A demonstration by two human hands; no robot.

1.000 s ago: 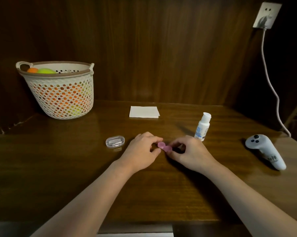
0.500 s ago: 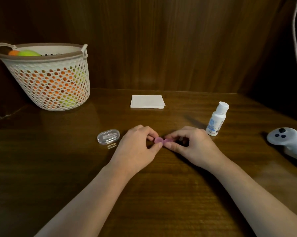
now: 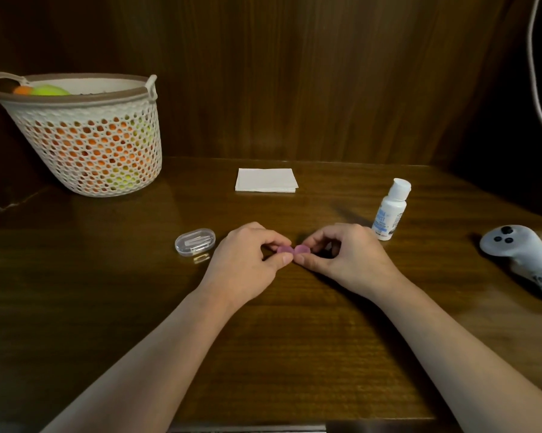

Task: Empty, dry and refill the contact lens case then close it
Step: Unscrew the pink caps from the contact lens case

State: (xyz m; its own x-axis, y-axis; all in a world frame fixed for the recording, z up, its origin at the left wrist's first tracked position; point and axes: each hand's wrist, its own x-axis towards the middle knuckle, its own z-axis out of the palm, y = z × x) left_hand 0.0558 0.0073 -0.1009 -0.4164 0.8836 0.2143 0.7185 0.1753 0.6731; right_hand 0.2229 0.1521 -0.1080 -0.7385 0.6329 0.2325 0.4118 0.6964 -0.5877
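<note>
Right now the pink lens case (image 3: pixel 293 250) sits mid-table, pinched at its left cap by the left hand (image 3: pixel 248 260) and at its right cap by the right hand (image 3: pixel 348 257). Far right stands a bottle (image 3: pixel 390 210); beyond lies a tissue (image 3: pixel 266 180).

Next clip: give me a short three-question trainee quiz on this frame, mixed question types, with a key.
1. True or false: the folded tissue lies nearer the wall than the pink lens case.
2. Which hand is nearer the white bottle? A) left hand B) right hand
3. Fill in: the clear oval box lies beside the ___ hand.

Key: 1 true; 2 B; 3 left.
</note>
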